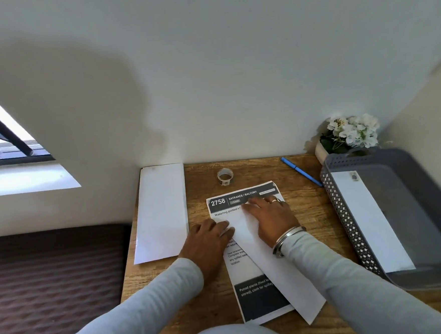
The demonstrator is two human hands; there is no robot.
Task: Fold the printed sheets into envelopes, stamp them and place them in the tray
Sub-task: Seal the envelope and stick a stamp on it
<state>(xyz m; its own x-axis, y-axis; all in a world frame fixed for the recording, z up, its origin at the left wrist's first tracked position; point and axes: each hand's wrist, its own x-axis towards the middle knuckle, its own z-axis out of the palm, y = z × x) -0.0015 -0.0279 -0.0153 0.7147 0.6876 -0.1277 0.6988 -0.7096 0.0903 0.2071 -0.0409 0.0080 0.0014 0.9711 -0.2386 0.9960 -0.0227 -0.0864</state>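
A printed sheet [250,277] headed "2758 ENTRANCE / BALCONY" lies in the middle of the wooden desk [308,212]. Its right side is turned over as a long white flap [281,272] running diagonally across the print. My left hand [209,239] presses flat on the sheet at the flap's left edge. Fingers spread, my right hand [270,217] presses on the flap's upper end. A grey perforated tray [348,225] stands at the right, with one white envelope [372,221] inside bearing a small stamp at its top. A roll of stamps [225,176] sits behind the sheet.
A stack of blank white envelopes [161,212] lies at the desk's left edge. A blue pen [301,171] lies near the back, left of the tray. A pot of white flowers [347,135] stands in the back right corner. A dark mattress [53,290] lies left of the desk.
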